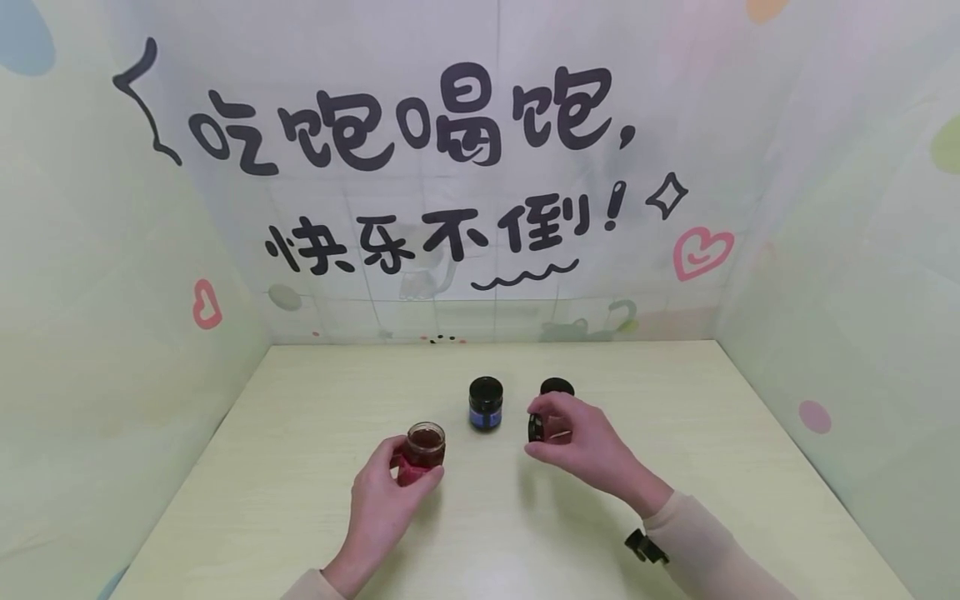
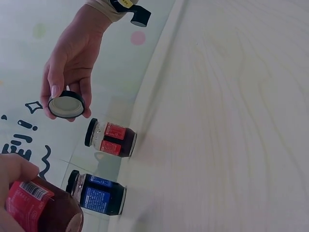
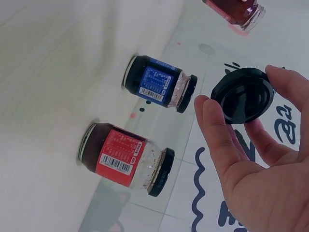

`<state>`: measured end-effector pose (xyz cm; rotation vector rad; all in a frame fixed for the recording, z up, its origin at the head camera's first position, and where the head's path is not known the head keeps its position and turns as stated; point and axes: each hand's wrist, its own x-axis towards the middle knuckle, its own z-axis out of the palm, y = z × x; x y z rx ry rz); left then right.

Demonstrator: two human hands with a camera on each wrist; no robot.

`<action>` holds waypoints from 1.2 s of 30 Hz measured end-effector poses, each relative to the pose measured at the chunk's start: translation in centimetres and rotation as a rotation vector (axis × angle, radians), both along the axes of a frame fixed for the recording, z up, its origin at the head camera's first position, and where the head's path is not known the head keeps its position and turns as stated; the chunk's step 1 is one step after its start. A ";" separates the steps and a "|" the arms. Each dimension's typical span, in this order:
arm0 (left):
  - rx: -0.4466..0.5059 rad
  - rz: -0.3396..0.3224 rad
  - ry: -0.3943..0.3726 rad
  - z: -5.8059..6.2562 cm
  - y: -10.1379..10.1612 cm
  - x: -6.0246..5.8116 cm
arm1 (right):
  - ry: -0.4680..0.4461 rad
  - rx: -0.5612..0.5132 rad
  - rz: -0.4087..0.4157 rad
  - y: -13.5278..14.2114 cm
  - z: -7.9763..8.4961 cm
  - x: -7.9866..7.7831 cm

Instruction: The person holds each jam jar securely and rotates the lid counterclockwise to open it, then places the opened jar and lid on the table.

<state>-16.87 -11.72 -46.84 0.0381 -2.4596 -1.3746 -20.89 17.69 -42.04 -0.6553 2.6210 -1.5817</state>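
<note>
My left hand (image 1: 384, 496) grips a lidless glass jar (image 1: 426, 450) with a red label, its open mouth facing up. Dark red contents show inside this jar, which is held off the table in the right wrist view. To the right, my right hand (image 1: 592, 442) pinches a round black lid (image 3: 243, 95) by its rim, tilted on edge and apart from the jar. The lid's pale inner side (image 2: 66, 107) faces the left wrist camera.
A capped jar with a blue label (image 1: 486, 410) stands upright between and beyond the hands. Another capped jar, red-labelled (image 3: 120, 157), stands behind my right hand, mostly hidden in the head view. Printed fabric walls (image 1: 495, 317) border the pale wooden table (image 1: 337, 375).
</note>
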 end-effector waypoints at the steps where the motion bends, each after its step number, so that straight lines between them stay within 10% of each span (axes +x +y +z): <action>1: 0.003 0.001 -0.002 0.0 -0.1 0.0 | -0.004 -0.005 0.001 0.2 -0.2 -0.1; 36: 0.054 0.021 -0.064 -0.6 -2.9 -0.6 | -0.005 0.082 -0.173 6.0 -2.6 -0.2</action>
